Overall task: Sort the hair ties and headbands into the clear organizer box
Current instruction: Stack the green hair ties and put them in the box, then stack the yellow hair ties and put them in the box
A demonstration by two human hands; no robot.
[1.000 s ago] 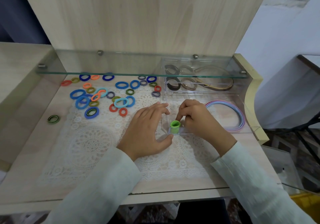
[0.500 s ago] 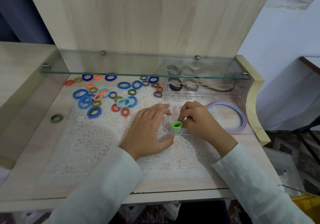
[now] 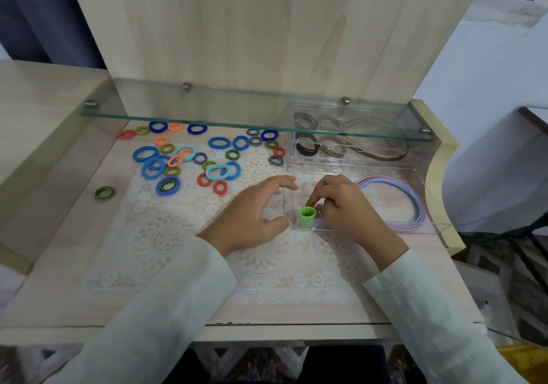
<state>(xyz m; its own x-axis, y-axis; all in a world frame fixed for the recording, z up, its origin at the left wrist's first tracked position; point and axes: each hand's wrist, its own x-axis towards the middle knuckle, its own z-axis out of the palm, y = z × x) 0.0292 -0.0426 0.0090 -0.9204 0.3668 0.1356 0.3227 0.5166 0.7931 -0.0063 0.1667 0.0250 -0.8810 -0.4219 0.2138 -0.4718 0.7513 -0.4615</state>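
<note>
The green hair ties (image 3: pixel 307 217) stand stacked in the box's (image 3: pixel 385 205) near left corner, between 2 hands: right hand (image 3: pixel 347 205) curls against them, grip unclear; left hand (image 3: pixel 252 214) relaxed, empty.

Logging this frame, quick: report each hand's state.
Left hand: open, fingers spread, against the box.
Right hand: closed, curled fingers pinching the green ties.

Green ties (image 3: pixel 307 217); pastel headbands (image 3: pixel 413 202); white lace mat (image 3: pixel 166 235); clear organizer (image 3: pixel 355 164).
</note>
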